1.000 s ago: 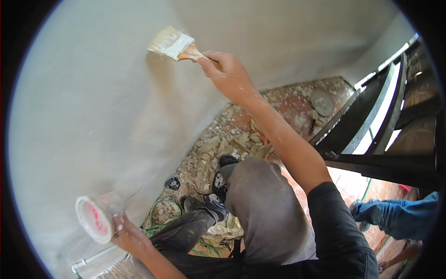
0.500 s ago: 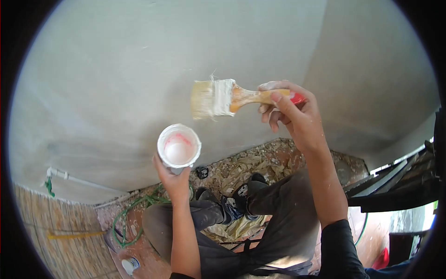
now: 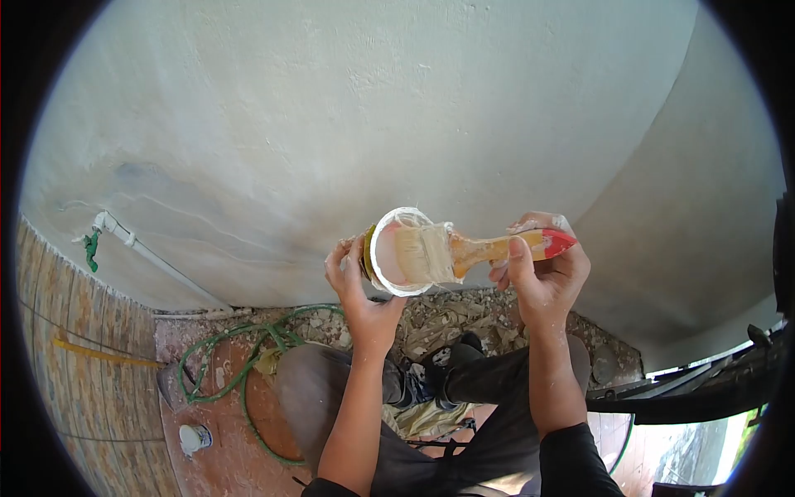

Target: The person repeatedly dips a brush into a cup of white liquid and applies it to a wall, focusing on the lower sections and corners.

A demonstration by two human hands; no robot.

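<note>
My left hand (image 3: 364, 302) is wrapped round a white cup (image 3: 383, 263) of whitish paint, tilted with its mouth towards the right. A wide paintbrush (image 3: 484, 250) with a wooden, red-tipped handle lies level in my right hand (image 3: 551, 277), thumb on top of the handle. The pale bristles (image 3: 422, 253) overlap the cup's mouth, and dried white paint coats the band above them. White smears mark the fingers of my right hand. Behind both hands rises a pale grey-white wall (image 3: 373, 124).
A white pipe with a green tap (image 3: 91, 251) runs along the wall at left. On the floor are a green hose (image 3: 244, 373), a small white container (image 3: 195, 439) and flaky debris (image 3: 331, 325). A dark structure (image 3: 687, 389) stands at right.
The brush has moved down and right to the cup. The cup has shifted right and tilted, and the view has turned, showing more of the left side.
</note>
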